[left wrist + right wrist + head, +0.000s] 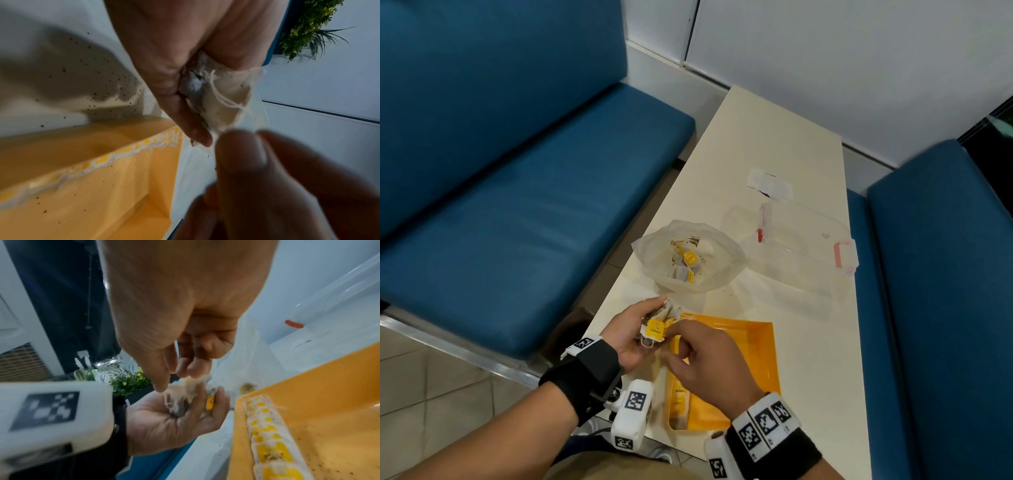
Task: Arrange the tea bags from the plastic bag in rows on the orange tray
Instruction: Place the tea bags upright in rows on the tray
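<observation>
My left hand (pixel 635 330) holds a bunch of tea bags (pixel 658 323) with yellow tags over the left end of the orange tray (pixel 750 346). In the left wrist view its fingers curl round the tea bags (pixel 222 97). My right hand (pixel 702 359) pinches at one bag of that bunch (pixel 189 386) with thumb and fingertips. A row of tea bags (pixel 267 434) lies along the tray's left wall (pixel 82 142). The clear plastic bag (pixel 690 257) with more tea bags sits beyond the tray.
A clear plastic box (pixel 804 243) with pink latches stands right of the bag, and a small wrapper (pixel 768 181) lies farther back. The cream table (pixel 791 137) is narrow, with blue benches (pixel 517 205) on both sides. Tea dust speckles the tray and the table.
</observation>
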